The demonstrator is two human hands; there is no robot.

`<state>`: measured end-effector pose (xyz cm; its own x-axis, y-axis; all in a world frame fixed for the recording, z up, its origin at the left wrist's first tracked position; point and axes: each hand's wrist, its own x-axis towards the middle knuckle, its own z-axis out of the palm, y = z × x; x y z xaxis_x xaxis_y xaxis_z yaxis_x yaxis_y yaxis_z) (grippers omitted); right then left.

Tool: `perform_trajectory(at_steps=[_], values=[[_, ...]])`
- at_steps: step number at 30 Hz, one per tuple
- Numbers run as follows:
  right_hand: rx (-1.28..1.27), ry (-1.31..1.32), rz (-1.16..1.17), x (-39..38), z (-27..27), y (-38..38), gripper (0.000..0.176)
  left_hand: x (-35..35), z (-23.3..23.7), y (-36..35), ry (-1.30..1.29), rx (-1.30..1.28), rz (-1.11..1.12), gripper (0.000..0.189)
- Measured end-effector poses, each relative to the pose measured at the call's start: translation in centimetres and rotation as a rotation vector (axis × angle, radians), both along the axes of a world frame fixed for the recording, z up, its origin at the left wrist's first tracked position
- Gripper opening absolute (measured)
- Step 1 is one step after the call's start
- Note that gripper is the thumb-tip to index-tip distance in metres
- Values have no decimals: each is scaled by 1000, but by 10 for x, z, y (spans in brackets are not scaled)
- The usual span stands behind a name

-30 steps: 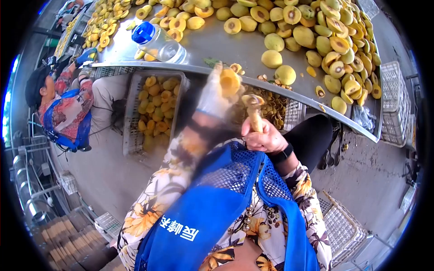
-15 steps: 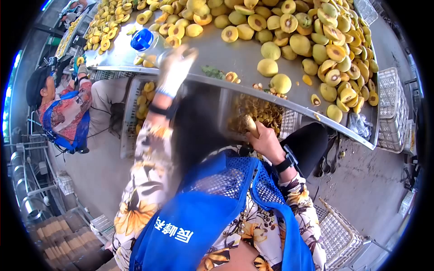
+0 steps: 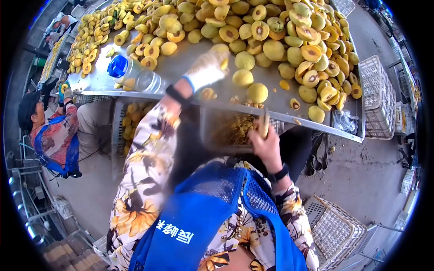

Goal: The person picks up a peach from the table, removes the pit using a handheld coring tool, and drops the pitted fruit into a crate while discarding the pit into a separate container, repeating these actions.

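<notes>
My left hand (image 3: 208,68), in a white glove, reaches over the metal table to the near edge of the peach pile. Its fingers, slightly blurred, close around a yellow peach (image 3: 224,63). My right hand (image 3: 266,144) is bare and lower, in front of the table edge, gripping a short wooden-handled tool (image 3: 263,125); its working end is too blurred to make out. Below that edge sits a bin of yellow scraps (image 3: 242,128). Whole peaches (image 3: 257,92) lie on the table between my hands.
Halved and whole peaches (image 3: 312,54) heap across the metal table (image 3: 181,63). A blue-capped bottle (image 3: 144,81) lies at the left, a crumpled plastic bag (image 3: 345,121) at the right corner. White crates (image 3: 377,95) stand beside the table. Another person (image 3: 54,135) sits at left.
My left hand has moved right, from beside the bottle to the peaches, and its fingers have closed on one. My right hand has turned the tool more upright. The view has shifted.
</notes>
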<state>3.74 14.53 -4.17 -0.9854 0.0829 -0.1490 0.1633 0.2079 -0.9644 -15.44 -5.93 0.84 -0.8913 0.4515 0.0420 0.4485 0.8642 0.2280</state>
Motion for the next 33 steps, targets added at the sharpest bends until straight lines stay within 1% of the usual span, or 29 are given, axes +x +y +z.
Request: perform_trajectory(at_steps=[1, 2, 3, 4, 6, 7, 9, 10, 12, 13, 14, 15, 16, 17, 18, 19, 20, 21, 22, 24, 26, 29, 31, 33], values=[[-166, -34, 3, -12, 14, -5, 29, 22, -1, -2, 58, 136, -142, 51], [-329, -74, 0, -23, 28, -10, 31, 49, 11, 0, 24, 258, -260, 49], [-505, -103, 16, -32, 32, -16, 30, 70, 17, 3, 50, 184, -384, 51], [-548, -154, 72, -37, 55, -22, 31, 82, 10, -3, 301, -6, -646, 57], [-686, -214, 144, -46, 37, -29, 17, 116, 30, 6, -209, 222, -350, 64], [-710, -221, 169, -45, 39, -29, 17, 118, 24, 6, -96, 285, -320, 69], [-764, -231, 218, -41, 58, -33, 17, 127, 22, 0, -138, 422, -66, 71], [-702, -157, 107, -37, 54, -41, 17, 132, 21, -1, -155, 488, 56, 72], [-571, -13, -119, -22, 36, -66, 18, 143, 7, 5, -306, 966, 202, 56], [-338, 225, -179, -14, 29, -79, 20, 146, -1, 13, -371, 1232, 264, 50], [-118, 313, -184, -4, 13, -88, 20, 142, -11, 21, -595, 1645, 398, 39], [-108, 341, -82, 4, 21, -87, 20, 139, -18, 30, -736, 2093, 584, 32], [-97, 368, 23, 12, 33, -86, 21, 141, -18, 27, -744, 2092, 490, 31], [-10, 194, 136, 14, 41, -78, 23, 145, -12, 25, -751, 2089, 398, 29], [39, 190, 126, 15, 40, -74, 24, 147, -9, 21, -757, 2083, 306, 28], [88, 184, 115, 16, 38, -71, 24, 141, -13, 13, -876, 2125, 270, 27], [137, 179, 105, 16, 37, -67, 25, 141, -16, 12, -841, 2125, 362, 27], [227, 89, 153, 17, 34, -62, 26, 141, -18, 12, -804, 2124, 452, 28], [219, 65, 174, 18, 34, -60, 25, 142, -20, 13, -769, 2119, 544, 28], [200, 15, 213, 22, 33, -58, 23, 146, -11, 16, -788, 2090, 513, 29], [225, 59, 200, 23, 30, -60, 25, 154, -5, 19, -845, 2065, 442, 29], [233, 109, 162, 23, 29, -59, 25, 158, -1, 28, -822, 2068, 412, 28], [245, 94, 164, 25, 29, -59, 24, 159, -15, 31, -336, 1546, 295, 27], [271, 39, 195, 27, 29, -60, 23, 156, -30, 27, 58, 1065, 186, 27]])
